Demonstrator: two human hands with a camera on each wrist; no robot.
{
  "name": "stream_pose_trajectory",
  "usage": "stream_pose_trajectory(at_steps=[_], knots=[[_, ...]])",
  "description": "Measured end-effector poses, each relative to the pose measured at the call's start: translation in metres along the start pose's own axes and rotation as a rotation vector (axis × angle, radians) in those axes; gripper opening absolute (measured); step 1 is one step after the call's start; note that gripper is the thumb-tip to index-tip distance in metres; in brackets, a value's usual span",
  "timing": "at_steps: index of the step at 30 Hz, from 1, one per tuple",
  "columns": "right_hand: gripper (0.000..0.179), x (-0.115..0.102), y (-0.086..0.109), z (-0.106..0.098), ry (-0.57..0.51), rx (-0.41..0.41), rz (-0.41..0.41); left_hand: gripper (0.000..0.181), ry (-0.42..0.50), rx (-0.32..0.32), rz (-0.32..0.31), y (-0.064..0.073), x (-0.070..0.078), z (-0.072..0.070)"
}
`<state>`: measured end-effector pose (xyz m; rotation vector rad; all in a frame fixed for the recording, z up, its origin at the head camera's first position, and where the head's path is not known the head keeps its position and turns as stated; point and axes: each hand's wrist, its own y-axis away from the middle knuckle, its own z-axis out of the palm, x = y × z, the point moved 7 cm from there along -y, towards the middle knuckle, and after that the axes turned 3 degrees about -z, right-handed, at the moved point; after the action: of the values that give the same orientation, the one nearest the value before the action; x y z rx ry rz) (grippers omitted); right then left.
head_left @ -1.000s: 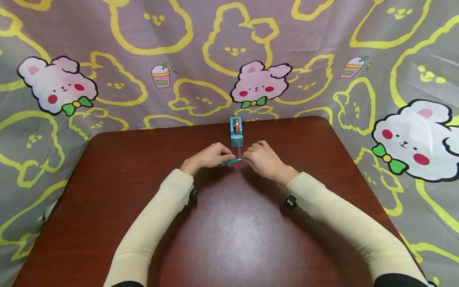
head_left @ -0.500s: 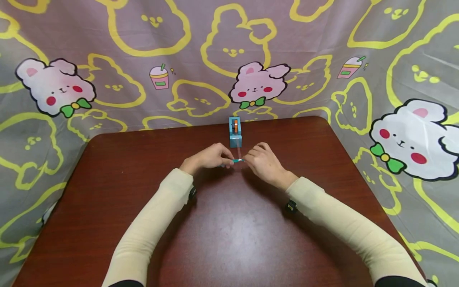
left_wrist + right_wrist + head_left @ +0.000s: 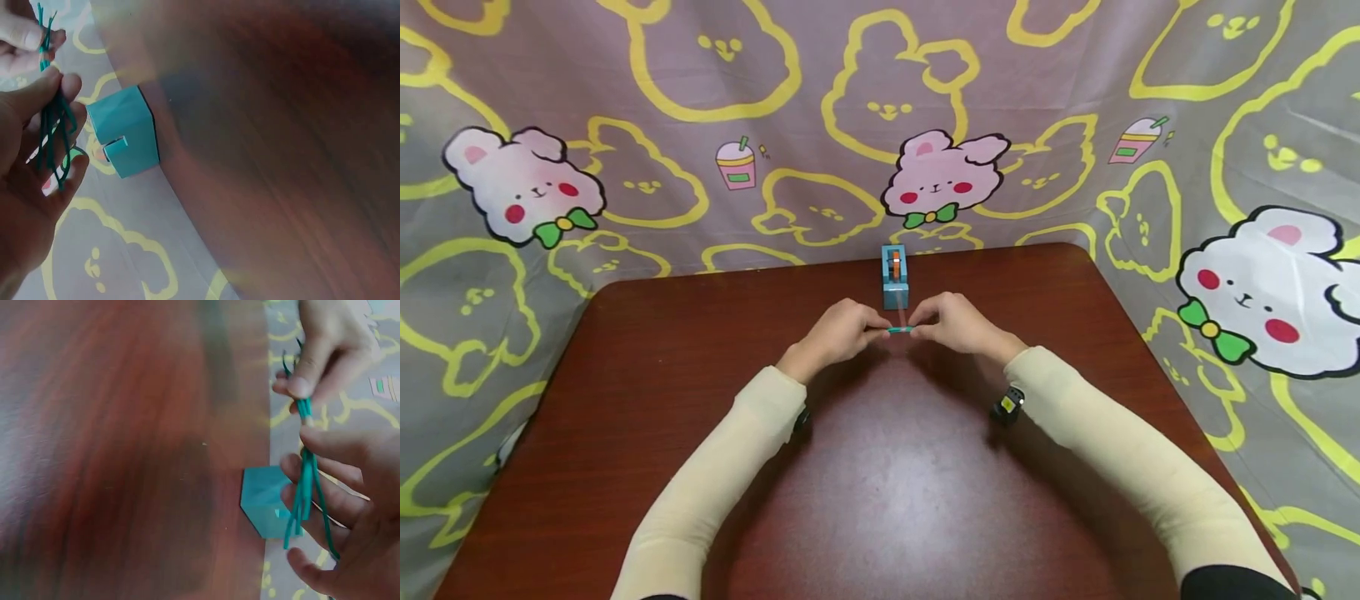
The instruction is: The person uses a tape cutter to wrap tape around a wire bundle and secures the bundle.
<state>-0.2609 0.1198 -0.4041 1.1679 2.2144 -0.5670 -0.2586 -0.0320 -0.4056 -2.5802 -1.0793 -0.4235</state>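
Observation:
A small bundle of thin green strands, perhaps wires (image 3: 50, 134), is held between both hands over the table. My left hand (image 3: 842, 332) pinches one part between thumb and fingertips. My right hand (image 3: 957, 323) pinches the bundle close by; loose ends fan out past its thumb in the right wrist view. Between the two grips a pale band (image 3: 307, 421) lies around or against the strands. A clear tape strip (image 3: 902, 317) runs from the blue tape dispenser (image 3: 895, 297) to the bundle. Fingers partly hide the strands in every view.
The dispenser, with an orange core inside, stands behind the hands near the far edge of the dark red-brown table (image 3: 850, 492). A patterned cloth (image 3: 820, 83) hangs along the back and sides. Dark devices (image 3: 1008, 405) sit on both wrists.
The left hand has turned slightly and the right hand has shifted its grip, its fingers now more extended. The green bundle has moved slightly up in view and lies more level.

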Motion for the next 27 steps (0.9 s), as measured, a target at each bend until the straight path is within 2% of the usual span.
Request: stream_pose_trajectory(at_steps=[4, 7, 10, 13, 19, 27], knots=[[0.01, 0.006, -0.009, -0.006, -0.061, -0.047, 0.041, 0.011, -0.13, 0.083, 0.084, 0.004, 0.007, -0.001], [0.012, 0.009, -0.014, -0.009, -0.068, -0.071, 0.051, 0.009, -0.191, 0.115, 0.111, 0.007, 0.008, 0.001], [0.017, 0.01, -0.019, -0.008, -0.061, -0.133, 0.045, 0.008, -0.216, 0.138, 0.124, 0.009, 0.008, 0.002], [0.023, 0.01, -0.022, -0.006, -0.066, -0.234, 0.042, 0.007, -0.226, 0.154, 0.123, 0.01, 0.008, 0.002], [0.03, 0.023, -0.023, 0.008, -0.192, -0.423, 0.082, 0.009, -0.26, 0.188, 0.142, 0.011, 0.012, 0.001], [0.028, 0.031, -0.02, 0.017, -0.363, -0.533, 0.113, 0.006, -0.323, 0.19, 0.154, 0.013, 0.013, 0.0]])
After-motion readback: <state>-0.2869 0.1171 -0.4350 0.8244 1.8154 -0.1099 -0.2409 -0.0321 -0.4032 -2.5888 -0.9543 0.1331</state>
